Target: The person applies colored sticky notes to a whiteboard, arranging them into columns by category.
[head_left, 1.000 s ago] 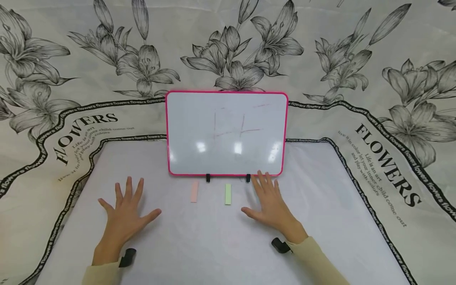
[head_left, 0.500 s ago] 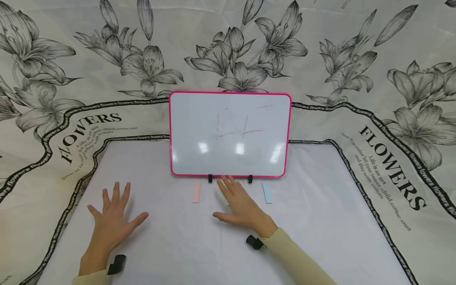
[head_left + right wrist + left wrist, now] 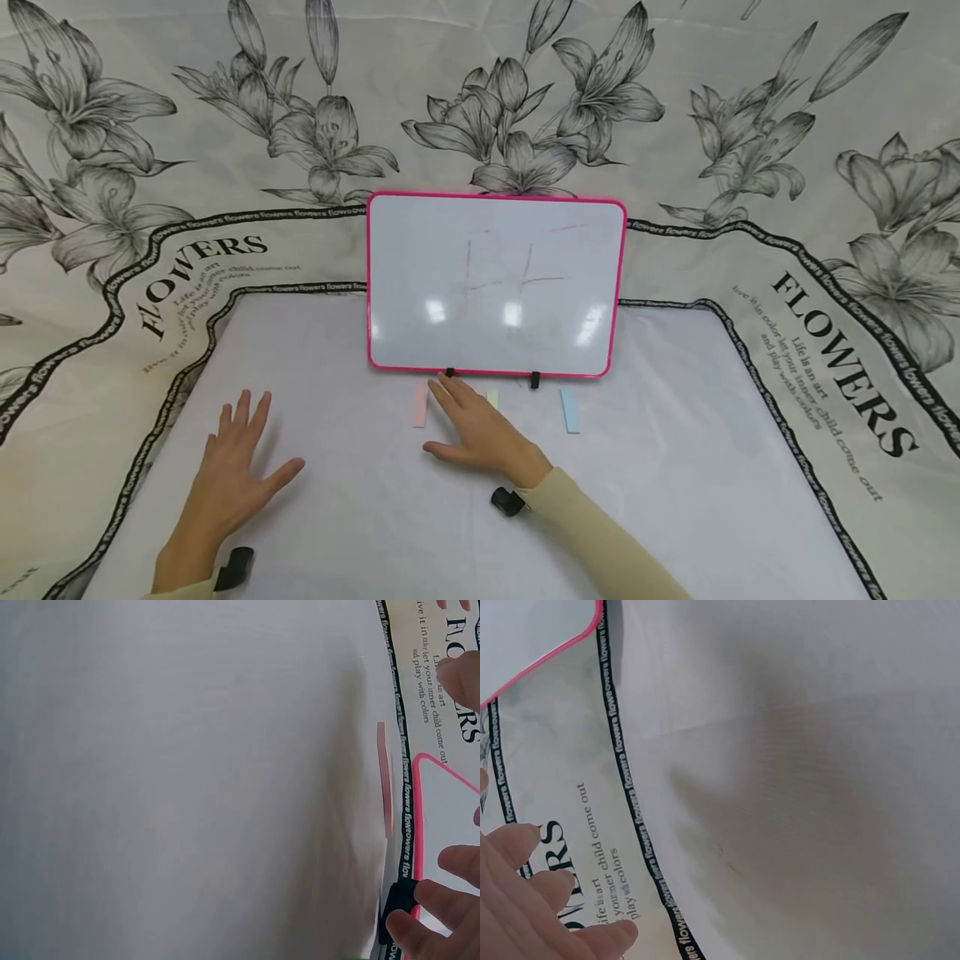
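Observation:
Three thin paper strips lie in a row on the white cloth before the whiteboard. From left to right they are a pink strip, a green strip and a blue strip. My right hand, fingers extended and holding nothing, hovers between the pink and green strips and covers the lower part of the green one. The right wrist view has the pink strip beside my fingers. Off to the left, my left hand is spread over the cloth, also holding nothing.
The whiteboard has a pink frame and faint red pen strokes, and stands on black feet. Flower-printed cloth with black lettered bands surrounds the white work area. A black wrist camera sits by the right sleeve.
My right hand has swept left from near the board's right foot, uncovering the blue strip and partly covering the green one. My left hand has drifted slightly left and down. The strips look unmoved.

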Available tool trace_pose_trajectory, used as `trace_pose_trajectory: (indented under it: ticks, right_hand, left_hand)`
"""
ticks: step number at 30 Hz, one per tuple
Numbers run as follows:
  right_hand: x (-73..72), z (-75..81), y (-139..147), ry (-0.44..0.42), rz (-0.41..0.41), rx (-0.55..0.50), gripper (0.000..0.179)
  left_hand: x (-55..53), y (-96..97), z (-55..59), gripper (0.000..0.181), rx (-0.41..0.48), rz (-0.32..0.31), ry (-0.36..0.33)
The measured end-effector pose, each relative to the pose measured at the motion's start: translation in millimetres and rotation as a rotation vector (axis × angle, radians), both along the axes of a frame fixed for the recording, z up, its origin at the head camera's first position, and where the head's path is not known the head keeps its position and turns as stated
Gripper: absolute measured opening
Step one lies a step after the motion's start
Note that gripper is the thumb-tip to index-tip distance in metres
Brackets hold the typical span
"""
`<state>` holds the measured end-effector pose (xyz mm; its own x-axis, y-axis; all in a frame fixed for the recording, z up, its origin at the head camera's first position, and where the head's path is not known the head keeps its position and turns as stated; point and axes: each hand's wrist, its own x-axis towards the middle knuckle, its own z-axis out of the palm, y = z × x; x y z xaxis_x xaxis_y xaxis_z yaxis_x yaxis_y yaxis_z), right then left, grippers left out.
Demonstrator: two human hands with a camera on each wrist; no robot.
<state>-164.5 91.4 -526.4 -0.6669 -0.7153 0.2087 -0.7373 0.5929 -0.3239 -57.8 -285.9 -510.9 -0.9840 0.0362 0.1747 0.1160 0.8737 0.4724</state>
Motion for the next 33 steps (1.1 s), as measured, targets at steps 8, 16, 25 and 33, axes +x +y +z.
trace_pose_trajectory:
  ticks: [8, 16, 25, 33]
  right_hand:
    - [-5.8, -2.9, -8.3, 0.049, 0.008, -0.043, 0.086]
    - [-6.7, -3.4, -15.9, 0.007, -0.018, -0.073, 0.076]
    - [-6.4, -8.6, -24.0, 0.003, -0.074, -0.092, 0.06]
    - [-3.4, -9.1, -30.0, -0.094, -0.071, -0.12, 0.036]
  left_hand:
    - [2.9, 2.1, -1.5, 0.104, 0.031, 0.007, 0.007]
    - [4.7, 6.2, -3.8, 0.103, 0.045, 0.008, 0.001]
    - [7.8, 9.5, -7.1, 0.1, 0.068, -0.006, -0.026]
    - [5.3, 20.6, -10.0, 0.1, 0.063, -0.024, -0.027]
